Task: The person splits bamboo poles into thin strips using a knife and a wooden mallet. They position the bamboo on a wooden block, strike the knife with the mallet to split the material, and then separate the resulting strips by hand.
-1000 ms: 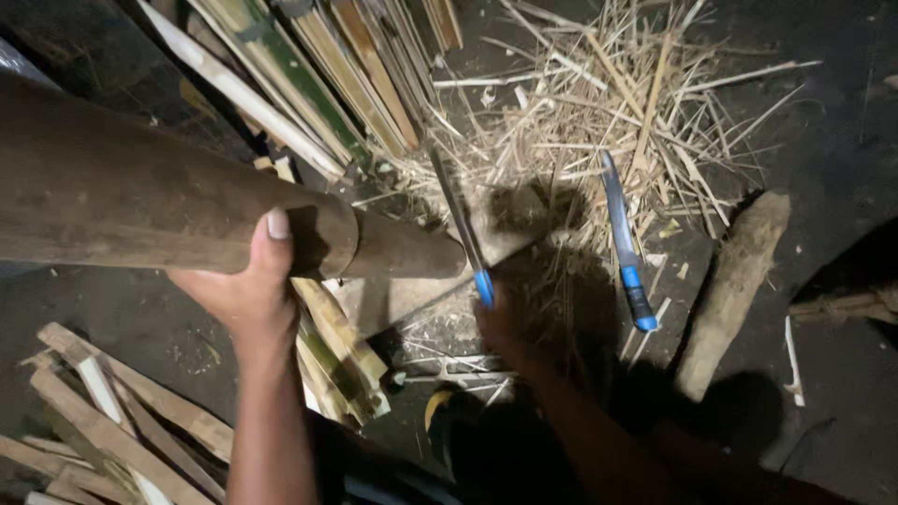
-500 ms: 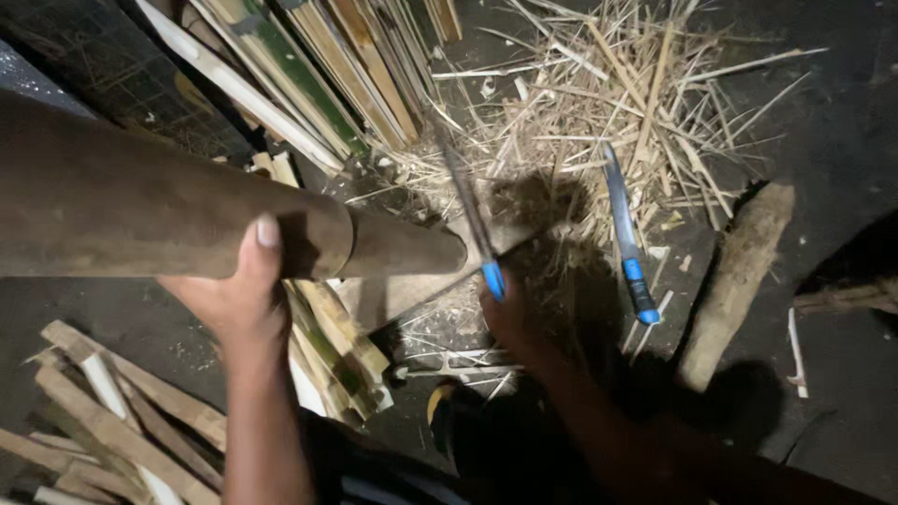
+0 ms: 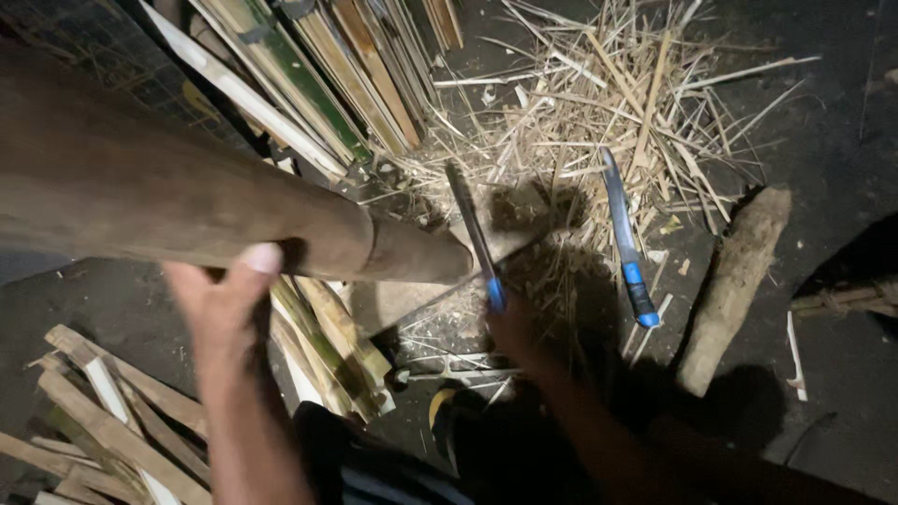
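Steadying the thick bamboo pole (image 3: 187, 201) from beneath, our left hand (image 3: 220, 299) wraps it, its long axis running nine to three o'clock. Our right hand (image 3: 514, 327) clamps a blue-handled knife (image 3: 472, 234), blade toward twelve, just beside the pole's cut end.

Packages: you had none in view.
Labels: none showed near you.
Signs, screens: you faced none.

Left hand (image 3: 220, 304) under bamboo pole (image 3: 187, 201), right hand (image 3: 514, 327) gripping knife (image 3: 472, 234)
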